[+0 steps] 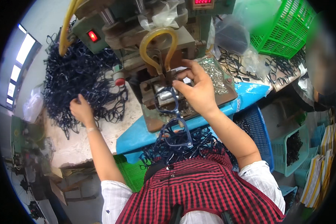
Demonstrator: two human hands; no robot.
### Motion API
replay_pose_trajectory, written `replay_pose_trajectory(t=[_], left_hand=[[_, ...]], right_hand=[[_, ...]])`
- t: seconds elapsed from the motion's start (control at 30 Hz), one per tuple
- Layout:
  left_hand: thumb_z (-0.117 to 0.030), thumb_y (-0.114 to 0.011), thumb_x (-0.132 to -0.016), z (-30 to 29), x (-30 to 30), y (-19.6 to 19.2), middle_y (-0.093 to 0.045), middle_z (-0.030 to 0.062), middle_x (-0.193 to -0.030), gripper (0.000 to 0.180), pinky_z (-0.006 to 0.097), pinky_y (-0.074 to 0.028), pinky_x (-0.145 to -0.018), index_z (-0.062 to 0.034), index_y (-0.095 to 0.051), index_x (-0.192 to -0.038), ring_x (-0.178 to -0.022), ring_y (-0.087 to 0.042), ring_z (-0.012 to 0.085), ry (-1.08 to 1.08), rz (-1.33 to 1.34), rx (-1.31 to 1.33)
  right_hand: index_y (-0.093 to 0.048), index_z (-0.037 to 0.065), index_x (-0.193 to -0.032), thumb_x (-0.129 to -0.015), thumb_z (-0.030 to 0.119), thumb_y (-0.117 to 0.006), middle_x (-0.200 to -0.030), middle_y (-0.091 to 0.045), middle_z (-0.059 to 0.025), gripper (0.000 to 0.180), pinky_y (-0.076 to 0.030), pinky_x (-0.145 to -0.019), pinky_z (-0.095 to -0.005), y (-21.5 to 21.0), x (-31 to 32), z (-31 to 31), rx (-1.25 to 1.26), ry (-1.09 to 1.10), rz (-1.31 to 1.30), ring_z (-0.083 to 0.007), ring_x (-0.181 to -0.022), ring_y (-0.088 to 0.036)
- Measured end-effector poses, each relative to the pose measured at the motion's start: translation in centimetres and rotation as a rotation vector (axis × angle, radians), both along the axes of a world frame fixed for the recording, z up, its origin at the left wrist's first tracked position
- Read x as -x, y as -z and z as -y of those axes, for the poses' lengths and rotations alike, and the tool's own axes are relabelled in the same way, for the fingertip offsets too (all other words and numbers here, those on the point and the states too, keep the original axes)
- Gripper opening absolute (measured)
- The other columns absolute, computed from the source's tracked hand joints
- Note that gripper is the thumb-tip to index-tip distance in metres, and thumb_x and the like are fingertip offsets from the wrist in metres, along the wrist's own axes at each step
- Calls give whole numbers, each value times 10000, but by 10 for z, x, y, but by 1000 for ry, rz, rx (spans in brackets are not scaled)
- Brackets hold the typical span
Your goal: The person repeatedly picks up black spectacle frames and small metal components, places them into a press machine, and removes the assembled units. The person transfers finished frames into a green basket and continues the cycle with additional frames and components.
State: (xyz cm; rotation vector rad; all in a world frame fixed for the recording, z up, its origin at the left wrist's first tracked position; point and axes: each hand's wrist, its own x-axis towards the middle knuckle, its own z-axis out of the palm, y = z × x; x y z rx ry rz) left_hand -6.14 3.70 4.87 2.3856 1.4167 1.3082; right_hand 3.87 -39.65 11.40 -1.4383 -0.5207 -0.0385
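Observation:
My left hand (pixel 82 111) reaches into a large heap of dark blue eyeglass frames (pixel 74 80). Its fingers are curled on the heap's near edge; what they pinch is hard to make out. At a metal press (pixel 149 44), my right hand (pixel 196 87) has thumb and index finger closed at the upper end of a single blue eyeglass frame (pixel 175 114). That frame slants down from the press's metal die (pixel 164 95) toward me. Just left of the right fingertips stands a tool with yellow looped handles (pixel 158 46), its narrow metal end pointing down.
Small metal pieces (pixel 214 76) lie on the press bed's right. A red button (pixel 119 78) stands left of the press. More frames (pixel 175 149) fill the space before my apron, below a blue sheet (pixel 138 136). Green (pixel 282 31) and blue (pixel 257 130) baskets stand right.

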Motion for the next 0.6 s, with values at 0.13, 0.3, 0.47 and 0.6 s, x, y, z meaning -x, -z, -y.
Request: replay_pose_trajectory(t=[0.13,0.3,0.47,0.6], left_hand=[[-747,-533,-871,-46,-10,6,-713,213,-1161,793,482,-525,-957,-39,-745,-1158,-1107,-664,418,-304,-338,313],[-586,-546,-909,-92,-23,31,-724,237,-1128,627,447,-523,-944,-37,-754,-1128,-1021,-696,406,-23,-72,283],[-404,-489,-1063,40,-5,-30,-620,33,-847,336,320,-502,-649,-87,-583,-1003,-714,-592,155,486,622,472],[-290,-575,-1057,158,21,-60,-637,55,-986,249,242,-465,-673,-53,-631,-1106,-863,-594,112,693,844,895]], right_hand=[[-537,-46,-1324,-814,27,-744,-879,-718,-58,555,-498,-876,-261,-7,8,-4,-58,-11,-61,-104,-901,-655],[-500,-35,-1387,-824,-3,-741,-872,-714,-40,613,-491,-850,-245,-15,18,-11,-207,-70,-225,-91,-903,-639],[-531,-3,-1396,-831,22,-688,-1264,-663,-147,587,-461,-1043,-348,-31,47,2,-168,-151,-110,-233,-1212,-617],[-693,47,-1187,-817,106,-721,-1282,-651,-192,376,-465,-1059,-428,3,1,52,447,196,376,-358,-1262,-588]])
